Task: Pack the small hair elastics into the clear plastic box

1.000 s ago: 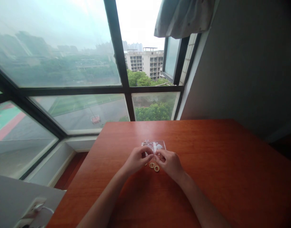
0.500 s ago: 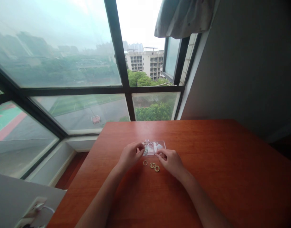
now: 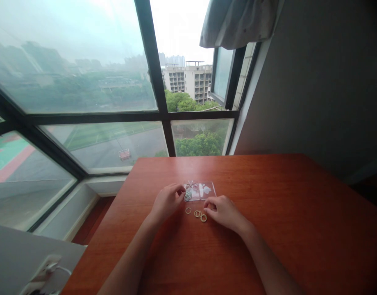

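Note:
A small clear plastic box [image 3: 203,190] with tiny bits inside lies on the red-brown wooden table [image 3: 268,229]. Just in front of it lie three small tan rings [image 3: 197,213] in a loose row. My left hand [image 3: 166,200] rests left of the box with its fingers curled. Its fingertips touch the box's left end, beside a small greyish ring [image 3: 187,196]. My right hand [image 3: 223,211] lies right of the tan rings, thumb and forefinger pinched close to the nearest ring. What either pinch holds is too small to see.
The table stands against a large window [image 3: 114,102] with dark frames; a grey wall [image 3: 323,82] is on the right and a curtain [image 3: 237,22] hangs above. A white socket with a cable [image 3: 44,272] sits on a ledge at the lower left.
My hands, pinched together over the rings a second ago, have parted. The left went to the box's left end; the right drew back and down beside the tan rings.

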Motion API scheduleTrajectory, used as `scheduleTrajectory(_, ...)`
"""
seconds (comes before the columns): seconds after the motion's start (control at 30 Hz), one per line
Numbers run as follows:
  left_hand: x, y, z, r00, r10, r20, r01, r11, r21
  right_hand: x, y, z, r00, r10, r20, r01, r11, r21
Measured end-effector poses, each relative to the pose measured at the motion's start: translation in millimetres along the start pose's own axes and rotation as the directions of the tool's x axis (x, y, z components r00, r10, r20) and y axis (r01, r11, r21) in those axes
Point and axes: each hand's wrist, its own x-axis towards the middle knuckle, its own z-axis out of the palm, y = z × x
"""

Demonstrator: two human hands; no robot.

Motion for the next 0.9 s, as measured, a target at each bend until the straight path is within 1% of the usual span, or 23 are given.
scheduleTrajectory(0.23, 0.7, 2.1, 0.5, 1.0, 0.024, -0.006, -0.024, 1.0, -0.001, -3.7, -4.2, 1.2, 0.997, -0.001, 0.073, 0.0, 1.0, 0.012)
scheduleTrajectory(0.5, -1.2, 13.0, 7.0, 0.998, 0.068, 0.019, -0.067, 0.996, -0.063, -2.9, -3.0, 4.1, 0.997, -0.016, 0.07, 0.019, 0.999, -0.034)
scheduleTrajectory(0.57, -2.3, 16.6, 9.6, 0.996, 0.086, 0.039, -0.082, 0.993, -0.088, -1.3, -1.7, 5.5, 0.999, -0.019, 0.036, 0.021, 0.999, -0.031)
scheduleTrajectory(0.77, -5.5, 27.2, 18.9, 0.983, 0.145, 0.116, -0.117, 0.969, -0.217, 6.5, 2.6, 9.3, 0.988, -0.015, -0.156, 0.024, 0.998, 0.058)
scheduleTrajectory(0.9, -5.4, 29.1, 21.4, 0.978, 0.157, 0.139, -0.113, 0.953, -0.282, 7.9, 2.7, 10.9, 0.978, -0.025, -0.207, 0.047, 0.993, 0.104)
